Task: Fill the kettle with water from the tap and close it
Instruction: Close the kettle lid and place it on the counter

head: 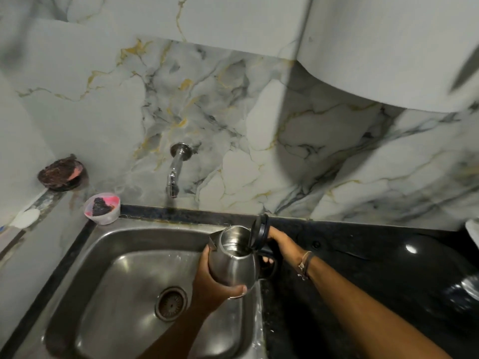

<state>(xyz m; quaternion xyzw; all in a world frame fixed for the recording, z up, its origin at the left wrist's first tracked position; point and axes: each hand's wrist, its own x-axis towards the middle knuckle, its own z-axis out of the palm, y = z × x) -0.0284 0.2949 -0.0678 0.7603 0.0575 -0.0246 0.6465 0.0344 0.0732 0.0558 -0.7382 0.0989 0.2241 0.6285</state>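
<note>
A steel kettle (234, 265) is held over the right edge of the sink, its black lid (260, 230) hinged up and open. Some water shows inside it. My left hand (211, 286) cups the kettle's body from the left and below. My right hand (278, 244) grips the black handle on the kettle's right side. The chrome tap (174, 174) sticks out of the marble wall to the upper left of the kettle, and no water stream is visible from it.
The steel sink (124, 294) with its round drain (171, 303) lies below left. A pink-stained plastic cup (102, 208) and a dark scrubber dish (62, 173) sit at the back left. Black countertop (363, 268) extends right, under a white cabinet (388, 47).
</note>
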